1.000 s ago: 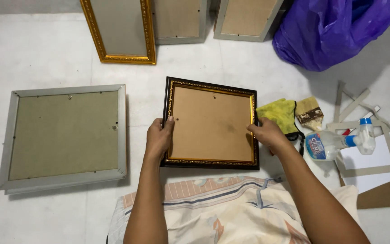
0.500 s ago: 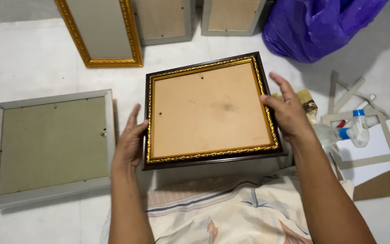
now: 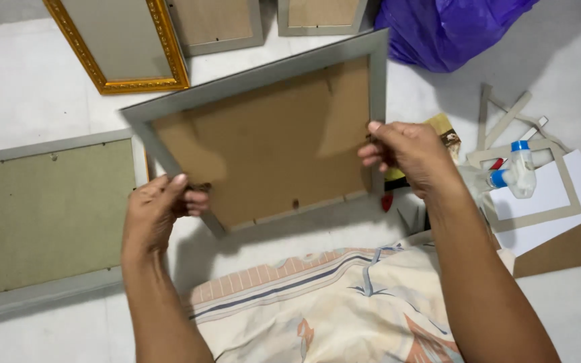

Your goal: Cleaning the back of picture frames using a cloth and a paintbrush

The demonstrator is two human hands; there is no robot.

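Observation:
I hold a picture frame in the air over the floor, tilted, its far right corner highest. The side facing me has a grey rim around a brown backing board. My left hand grips its lower left edge, fingers curled under the rim. My right hand grips the right edge, thumb on top. A patterned cushion lies on my lap below the frame.
A grey frame lies face down on the white floor at left. A gold frame and two grey ones stand at the top. At right are a purple bag, a spray bottle, a brush and cardboard mats.
The frame lay on the floor showing a dark, gold-trimmed rim. Both hands lifted it and turned it over, so a grey rim now faces me. The view has shifted up.

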